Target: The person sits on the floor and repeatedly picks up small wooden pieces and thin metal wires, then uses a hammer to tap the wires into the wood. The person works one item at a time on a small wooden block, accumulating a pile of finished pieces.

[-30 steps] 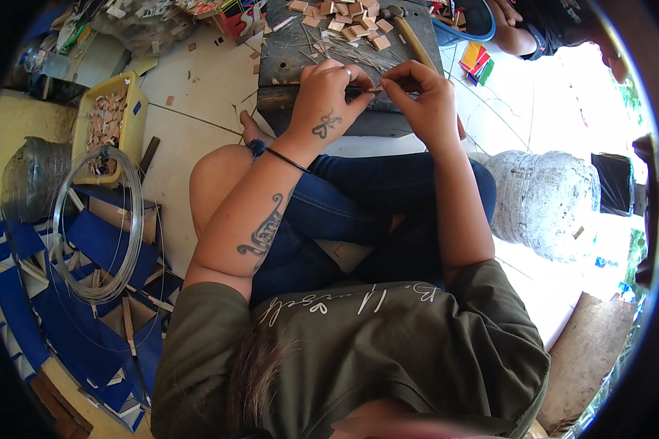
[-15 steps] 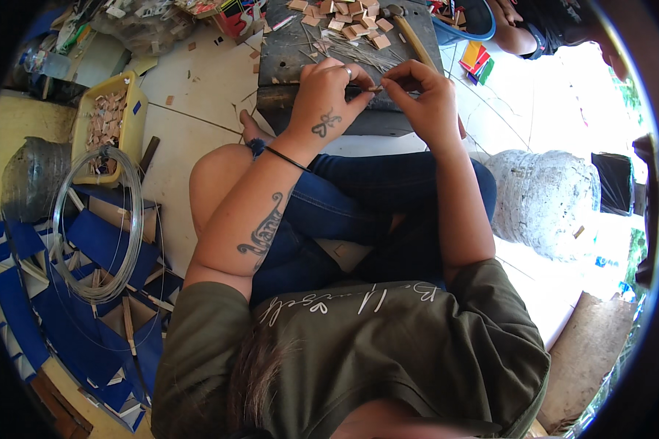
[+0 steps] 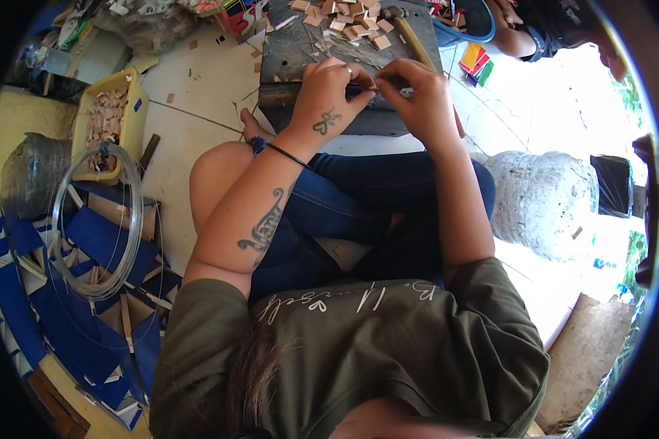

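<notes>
Where the dark wooden work block (image 3: pixel 300 51) meets its near edge, left hand (image 3: pixel 328 99) and right hand (image 3: pixel 416 99) pinch a thin stick (image 3: pixel 365 88) between closed fingertips.

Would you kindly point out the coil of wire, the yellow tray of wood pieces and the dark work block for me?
coil of wire (image 3: pixel 135 219): head view, on the right-hand strand of the loop.
yellow tray (image 3: pixel 137 121): head view, on its right rim.
dark work block (image 3: pixel 289 55): head view, on its bare top left of the hands.

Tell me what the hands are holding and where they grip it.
Both hands, left hand and right hand, pinch a thin stick between them over the dark block, fingertips near its middle. What it is exactly cannot be told.
</notes>
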### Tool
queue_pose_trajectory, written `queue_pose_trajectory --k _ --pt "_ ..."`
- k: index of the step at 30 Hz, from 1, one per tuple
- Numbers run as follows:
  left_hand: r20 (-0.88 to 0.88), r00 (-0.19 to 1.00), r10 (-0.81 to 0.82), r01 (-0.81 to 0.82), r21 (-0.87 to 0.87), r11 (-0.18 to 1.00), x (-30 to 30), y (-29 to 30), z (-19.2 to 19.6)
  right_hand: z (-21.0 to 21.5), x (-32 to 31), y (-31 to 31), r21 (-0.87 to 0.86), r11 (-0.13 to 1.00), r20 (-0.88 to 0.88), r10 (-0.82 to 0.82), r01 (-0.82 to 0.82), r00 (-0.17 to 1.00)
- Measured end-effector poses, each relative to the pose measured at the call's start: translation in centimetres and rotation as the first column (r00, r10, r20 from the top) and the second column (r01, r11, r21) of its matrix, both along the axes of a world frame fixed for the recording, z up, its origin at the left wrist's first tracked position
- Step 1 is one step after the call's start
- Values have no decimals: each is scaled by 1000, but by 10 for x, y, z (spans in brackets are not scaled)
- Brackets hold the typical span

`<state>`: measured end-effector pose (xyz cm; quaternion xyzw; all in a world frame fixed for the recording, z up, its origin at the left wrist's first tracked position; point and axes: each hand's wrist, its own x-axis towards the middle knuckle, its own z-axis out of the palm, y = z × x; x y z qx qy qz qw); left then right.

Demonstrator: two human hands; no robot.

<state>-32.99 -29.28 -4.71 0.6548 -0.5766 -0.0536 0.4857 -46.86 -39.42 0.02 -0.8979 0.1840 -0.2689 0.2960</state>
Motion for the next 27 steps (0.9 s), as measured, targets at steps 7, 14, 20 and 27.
queue_pose_trajectory --k 7,14,20,27 --pt "-6 1000 -3 3 -11 1000 -1 0 -1 -9 -3 -5 297 948 65 -136 111 989" --pt "3 1000 -9 9 -14 1000 1 -1 -3 -10 -5 -5 262 961 54 -103 85 993" --pt "3 1000 -3 3 -9 1000 0 -1 -2 -7 -5 -1 195 977 30 -95 87 995" --pt "4 1000 -1 1 8 1000 0 0 0 -9 -3 1 101 993 99 -76 66 992"
